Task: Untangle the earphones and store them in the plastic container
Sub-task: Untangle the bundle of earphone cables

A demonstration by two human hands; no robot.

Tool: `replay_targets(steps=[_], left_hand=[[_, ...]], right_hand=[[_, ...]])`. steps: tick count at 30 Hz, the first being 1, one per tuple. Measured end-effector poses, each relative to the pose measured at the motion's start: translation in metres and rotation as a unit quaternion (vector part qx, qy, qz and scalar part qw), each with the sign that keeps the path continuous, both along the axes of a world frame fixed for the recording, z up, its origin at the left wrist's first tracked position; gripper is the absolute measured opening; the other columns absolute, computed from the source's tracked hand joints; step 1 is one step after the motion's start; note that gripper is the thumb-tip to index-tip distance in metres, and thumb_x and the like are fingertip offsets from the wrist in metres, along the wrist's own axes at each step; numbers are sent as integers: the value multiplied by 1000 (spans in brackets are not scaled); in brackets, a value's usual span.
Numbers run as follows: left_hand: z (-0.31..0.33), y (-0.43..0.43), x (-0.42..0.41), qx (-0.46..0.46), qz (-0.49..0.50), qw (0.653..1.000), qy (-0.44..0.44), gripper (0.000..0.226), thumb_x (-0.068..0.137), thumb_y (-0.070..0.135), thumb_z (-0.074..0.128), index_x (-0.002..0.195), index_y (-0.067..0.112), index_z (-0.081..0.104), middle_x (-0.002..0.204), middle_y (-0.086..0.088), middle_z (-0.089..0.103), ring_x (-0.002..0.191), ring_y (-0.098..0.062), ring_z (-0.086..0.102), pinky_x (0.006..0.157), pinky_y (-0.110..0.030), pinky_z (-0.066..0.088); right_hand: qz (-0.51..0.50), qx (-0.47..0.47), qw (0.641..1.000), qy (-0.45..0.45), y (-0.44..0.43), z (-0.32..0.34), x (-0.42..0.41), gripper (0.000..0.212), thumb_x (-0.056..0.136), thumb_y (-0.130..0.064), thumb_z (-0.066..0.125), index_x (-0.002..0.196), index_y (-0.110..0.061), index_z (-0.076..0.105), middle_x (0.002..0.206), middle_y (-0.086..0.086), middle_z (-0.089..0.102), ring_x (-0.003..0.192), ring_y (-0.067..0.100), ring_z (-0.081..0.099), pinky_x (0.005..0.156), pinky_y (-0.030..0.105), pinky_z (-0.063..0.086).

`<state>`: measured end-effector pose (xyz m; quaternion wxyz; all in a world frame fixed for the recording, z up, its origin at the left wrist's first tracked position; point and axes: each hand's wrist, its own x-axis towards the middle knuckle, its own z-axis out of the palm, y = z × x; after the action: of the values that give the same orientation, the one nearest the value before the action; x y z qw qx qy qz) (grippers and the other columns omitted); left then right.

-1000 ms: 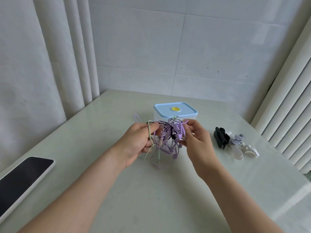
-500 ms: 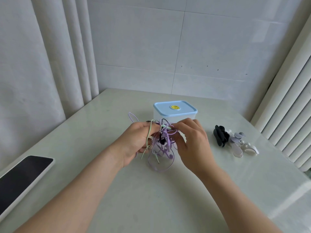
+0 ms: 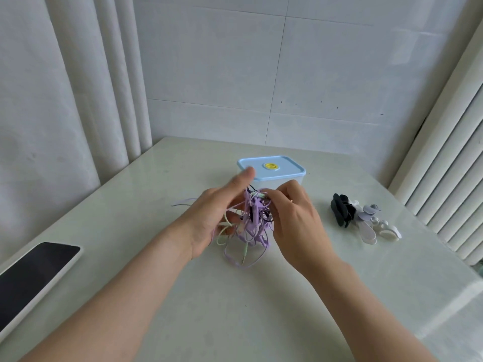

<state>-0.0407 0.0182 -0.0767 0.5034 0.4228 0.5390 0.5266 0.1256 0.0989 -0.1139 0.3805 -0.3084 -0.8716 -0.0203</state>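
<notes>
Pale marble table [image 3: 235, 322], white tiled wall [image 3: 261, 74], pleated curtains [image 3: 65, 100].

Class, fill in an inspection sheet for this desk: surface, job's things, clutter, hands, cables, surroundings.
Surface: pale glossy table.
Job's things: tangled earphones held just over the table; plastic container behind them, blue lid on.
Clutter: phone at left edge; black and white clips at right.
Hands: left hand holds the tangle; right hand pinches cords at its top.
Cables: purple, green and black cords knotted; jack plug dangles.
Surroundings: tiled wall; curtain left.

Pale table [image 3: 183, 322], blue-lidded plastic container [image 3: 287, 171] mid-back, dark-screened phone [image 3: 34, 278] at left edge, black and white clips [image 3: 342, 212] at right
</notes>
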Motion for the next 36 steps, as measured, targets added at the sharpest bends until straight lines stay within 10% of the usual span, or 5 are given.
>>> replay_targets(steps=[5, 14, 20, 28, 36], left_hand=[[-6, 1, 3, 20, 83, 995, 59, 31, 81, 42, 86, 76, 13, 75, 72, -9, 70, 69, -23, 61, 68, -29, 46], [-7, 6, -1, -31, 87, 995, 27, 30, 74, 48, 73, 71, 17, 76, 71, -11, 68, 62, -25, 55, 65, -35, 39], [-10, 10, -6, -27, 148, 988, 16, 30, 78, 45, 78, 77, 16, 76, 75, -13, 69, 63, -24, 51, 63, -31, 42], [-15, 14, -12, 31, 149, 988, 16, 36, 96, 39, 71, 78, 8, 80, 80, -10, 76, 68, -24, 65, 75, -35, 53], [-12, 8, -13, 37, 59, 997, 25, 35, 100, 41, 65, 88, 12, 81, 86, -10, 77, 75, -23, 67, 70, -32, 50]], right_hand=[[45, 57, 990, 121, -1, 5, 0, 23, 90, -12, 78, 113, -11, 77, 82, 4, 74, 68, 28, 71, 60, 40, 59], [3, 25, 979, 202, 2, 7, 2, 6, 94, -9, 74, 99, -11, 77, 86, 0, 77, 70, 24, 70, 64, 39, 57], [51, -40, 987, 150, -1, 9, 4, 7, 101, -6, 64, 99, -12, 63, 101, -5, 60, 84, -8, 55, 76, 8, 39], [109, -253, 959, 72, -8, 11, 5, 18, 103, -23, 61, 90, -25, 73, 102, -6, 58, 99, 10, 58, 79, 21, 44], [120, -319, 920, 195, -9, 16, 7, 46, 109, -41, 46, 87, -32, 85, 95, -14, 67, 96, 10, 66, 85, 28, 49]])
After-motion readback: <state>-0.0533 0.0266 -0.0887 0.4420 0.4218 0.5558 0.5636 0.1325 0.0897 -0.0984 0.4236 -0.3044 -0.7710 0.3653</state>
